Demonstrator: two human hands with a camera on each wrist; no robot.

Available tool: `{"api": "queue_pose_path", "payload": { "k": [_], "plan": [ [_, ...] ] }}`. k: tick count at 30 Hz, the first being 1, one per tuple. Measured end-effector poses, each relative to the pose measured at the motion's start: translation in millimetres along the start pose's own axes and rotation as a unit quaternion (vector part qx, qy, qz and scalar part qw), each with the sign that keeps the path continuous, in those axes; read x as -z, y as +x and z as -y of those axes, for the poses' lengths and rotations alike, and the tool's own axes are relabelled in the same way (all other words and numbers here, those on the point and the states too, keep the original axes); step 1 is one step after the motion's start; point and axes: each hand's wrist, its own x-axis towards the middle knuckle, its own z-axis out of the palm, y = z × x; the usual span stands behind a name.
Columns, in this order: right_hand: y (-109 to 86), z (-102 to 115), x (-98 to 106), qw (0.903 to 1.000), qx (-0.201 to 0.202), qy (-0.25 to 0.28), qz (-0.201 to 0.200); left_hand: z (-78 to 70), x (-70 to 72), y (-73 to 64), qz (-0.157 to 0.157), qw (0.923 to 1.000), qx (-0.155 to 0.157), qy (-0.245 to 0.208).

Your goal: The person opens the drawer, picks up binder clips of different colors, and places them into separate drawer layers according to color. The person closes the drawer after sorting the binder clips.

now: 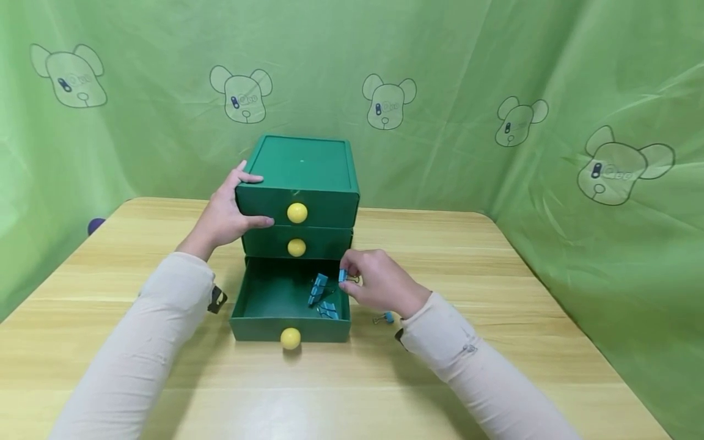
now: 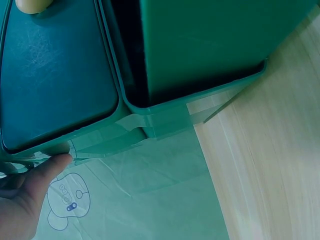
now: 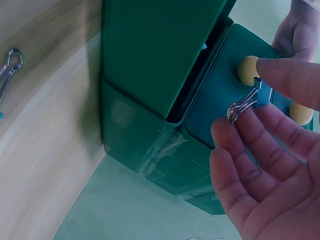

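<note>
A green cabinet [image 1: 299,162] of three stacked drawers with yellow knobs stands on the table. Its bottom drawer [image 1: 269,293] is pulled out, with blue binder clips [image 1: 318,289] lying at its right side. My left hand [image 1: 222,211] holds the cabinet's upper left corner, thumb across the front and a finger on top. Over the open drawer's right wall, my right hand [image 1: 382,281] pinches a blue binder clip [image 3: 263,94] between thumb and fingers, its metal handles sticking out. Another blue binder clip [image 1: 388,317] lies on the table right of the drawer, below that hand.
The wooden table [image 1: 440,256] reaches back to a green curtain [image 1: 330,36] with bear-head drawings, which also hangs along the right side. A purple round thing [image 1: 96,226] shows beyond the table's left edge. The upper two drawers are closed.
</note>
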Motion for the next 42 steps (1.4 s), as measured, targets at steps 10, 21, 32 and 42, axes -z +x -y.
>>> {"api": "queue_pose_path", "payload": {
  "k": [10,21,32,42],
  "plan": [
    [7.5,6.8,-4.9,0.9999,0.001,0.004,0.011,0.1,1.0,-0.2,0.002,1.0,-0.001,0.005],
    [12.9,12.0,-7.5,0.9999,0.0,0.003,0.013,0.1,1.0,1.0,0.001,1.0,-0.001,0.007],
    [14.8,15.0,-10.0,0.9996,-0.01,0.014,0.023,0.5,0.1,2.3,0.001,1.0,-0.004,-0.003],
    [13.8,11.5,-13.4,0.999,-0.023,0.013,0.035,1.0,0.4,1.4,0.001,1.0,0.0,-0.005]
  ]
}}
